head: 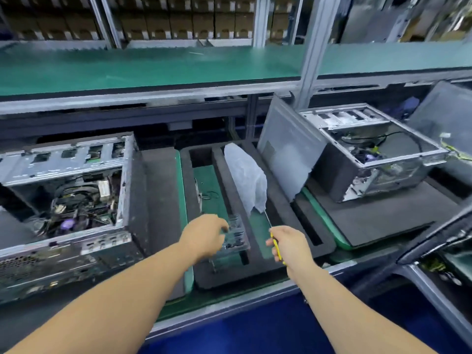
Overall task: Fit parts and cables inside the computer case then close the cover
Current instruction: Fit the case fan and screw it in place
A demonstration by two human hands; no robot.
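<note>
We have our left hand (204, 235) curled onto a small dark-green circuit card (236, 233) lying in the black foam tray (255, 273) at the lower middle of the frame; motion blur keeps us from saying how firmly the fingers pinch it. Our right hand (288, 245) grips a yellow-handled screwdriver (275, 245), its thin shaft pointing up the frame towards a crumpled white plastic bag (246, 177). The open grey metal computer case (69, 187) with cables and a board inside sits at the left of the frame on the worktop (229, 306), just beside the tray. The card's long axis runs up and down the frame, and our left hand is nearer the case, so we judge the card must travel leftward into the opening.
</note>
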